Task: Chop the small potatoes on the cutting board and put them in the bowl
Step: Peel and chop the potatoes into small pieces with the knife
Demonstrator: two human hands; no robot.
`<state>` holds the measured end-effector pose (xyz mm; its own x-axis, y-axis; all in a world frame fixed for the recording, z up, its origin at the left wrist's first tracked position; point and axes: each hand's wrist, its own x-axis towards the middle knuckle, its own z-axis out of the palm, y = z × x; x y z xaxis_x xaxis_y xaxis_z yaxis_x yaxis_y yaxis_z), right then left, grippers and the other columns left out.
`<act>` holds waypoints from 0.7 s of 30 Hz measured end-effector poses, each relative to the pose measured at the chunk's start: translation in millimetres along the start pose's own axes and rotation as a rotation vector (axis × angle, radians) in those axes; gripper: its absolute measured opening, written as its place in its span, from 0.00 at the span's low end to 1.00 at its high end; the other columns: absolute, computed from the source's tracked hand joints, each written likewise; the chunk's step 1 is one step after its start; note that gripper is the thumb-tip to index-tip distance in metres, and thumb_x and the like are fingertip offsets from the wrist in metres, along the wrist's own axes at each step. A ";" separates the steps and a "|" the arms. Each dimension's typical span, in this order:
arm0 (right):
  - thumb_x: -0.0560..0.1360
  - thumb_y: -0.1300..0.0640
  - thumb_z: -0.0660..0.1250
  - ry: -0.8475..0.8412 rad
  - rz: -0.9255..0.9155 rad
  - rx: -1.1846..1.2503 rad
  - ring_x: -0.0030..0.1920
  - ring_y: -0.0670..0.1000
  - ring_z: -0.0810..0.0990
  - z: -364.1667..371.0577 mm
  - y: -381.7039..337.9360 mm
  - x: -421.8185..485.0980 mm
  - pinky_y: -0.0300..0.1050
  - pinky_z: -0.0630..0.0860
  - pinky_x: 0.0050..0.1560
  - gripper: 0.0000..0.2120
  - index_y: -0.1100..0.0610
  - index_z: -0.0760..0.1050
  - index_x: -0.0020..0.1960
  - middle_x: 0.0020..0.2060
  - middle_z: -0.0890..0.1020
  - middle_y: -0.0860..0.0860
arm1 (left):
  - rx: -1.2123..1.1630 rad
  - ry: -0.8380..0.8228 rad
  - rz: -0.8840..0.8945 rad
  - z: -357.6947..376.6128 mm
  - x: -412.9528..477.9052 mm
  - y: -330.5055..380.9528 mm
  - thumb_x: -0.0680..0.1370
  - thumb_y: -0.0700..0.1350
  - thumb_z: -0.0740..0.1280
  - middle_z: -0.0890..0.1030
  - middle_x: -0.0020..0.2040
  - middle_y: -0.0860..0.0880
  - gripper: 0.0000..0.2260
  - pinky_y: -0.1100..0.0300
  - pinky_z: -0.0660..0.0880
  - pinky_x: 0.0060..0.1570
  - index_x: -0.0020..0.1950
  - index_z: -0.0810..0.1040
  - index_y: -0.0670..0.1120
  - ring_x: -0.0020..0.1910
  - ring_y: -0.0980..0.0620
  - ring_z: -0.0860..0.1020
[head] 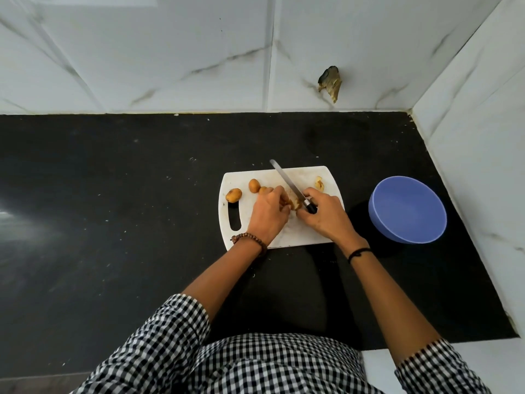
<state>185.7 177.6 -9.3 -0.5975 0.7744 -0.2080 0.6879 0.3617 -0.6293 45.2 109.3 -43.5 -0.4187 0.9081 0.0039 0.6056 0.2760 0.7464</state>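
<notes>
On the cutting board [295,177] by the bowl [409,211], potatoes [233,195], left hand [268,214] around one potato [296,205], right hand [324,214] around the knife [284,177].

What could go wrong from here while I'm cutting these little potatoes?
1. The left hand holds the potato right beside the knife that the right hand grips; a slip on the round skin could nick the fingers.
2. The whole potatoes lie loose near the cutting board's left edge and could roll onto the counter.
3. The bowl stands off the board to the right, so pieces may drop on the way.
</notes>
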 end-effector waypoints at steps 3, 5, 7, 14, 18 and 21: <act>0.74 0.49 0.71 0.071 0.040 -0.014 0.39 0.47 0.79 -0.9 8.9 -2.3 0.51 0.79 0.43 0.13 0.51 0.74 0.54 0.46 0.81 0.46 | 0.004 -0.002 0.004 0.0 -0.2 0.6 0.72 0.37 0.70 0.76 0.47 0.46 0.06 0.55 0.78 0.47 0.45 0.76 0.45 0.44 0.50 0.76; 0.75 0.50 0.71 0.098 0.053 0.008 0.42 0.48 0.79 0.0 11.1 -5.0 0.48 0.79 0.46 0.18 0.52 0.72 0.61 0.51 0.79 0.45 | 0.001 -0.010 0.002 -0.3 -0.8 0.5 0.72 0.36 0.69 0.77 0.47 0.47 0.06 0.55 0.78 0.47 0.46 0.76 0.45 0.44 0.51 0.76; 0.75 0.51 0.71 0.114 0.050 0.048 0.42 0.47 0.79 1.2 12.1 -6.7 0.44 0.77 0.46 0.20 0.52 0.71 0.65 0.50 0.79 0.45 | -0.009 -0.030 0.011 -1.4 -0.7 1.0 0.72 0.35 0.69 0.77 0.47 0.48 0.07 0.55 0.79 0.47 0.46 0.78 0.45 0.45 0.51 0.77; 0.74 0.46 0.72 0.096 -0.043 0.085 0.35 0.44 0.78 14.9 3.7 -1.2 0.34 0.73 0.34 0.13 0.50 0.74 0.54 0.36 0.80 0.45 | -0.216 -0.074 -0.156 -17.8 -5.9 5.1 0.74 0.34 0.66 0.81 0.46 0.51 0.15 0.77 0.73 0.43 0.60 0.75 0.43 0.44 0.61 0.78; 0.77 0.48 0.69 0.059 -0.125 0.075 0.45 0.45 0.80 24.6 -3.0 7.4 0.46 0.80 0.47 0.12 0.49 0.76 0.59 0.46 0.83 0.44 | -0.230 0.004 -0.201 -23.9 -7.2 4.6 0.76 0.35 0.64 0.79 0.44 0.55 0.13 0.76 0.73 0.44 0.60 0.73 0.44 0.44 0.63 0.78; 0.79 0.48 0.66 0.047 -0.121 -0.014 0.42 0.46 0.79 25.3 -3.0 10.2 0.47 0.78 0.42 0.10 0.49 0.76 0.59 0.44 0.82 0.45 | -0.224 0.031 -0.188 -27.2 -7.5 5.9 0.77 0.36 0.65 0.78 0.42 0.55 0.12 0.68 0.77 0.47 0.59 0.73 0.45 0.43 0.61 0.78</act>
<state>167.1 171.3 -28.6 -0.6565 0.7483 -0.0954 0.6179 0.4609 -0.6369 33.6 95.5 -21.0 -0.5322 0.8365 -0.1309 0.3522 0.3593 0.8642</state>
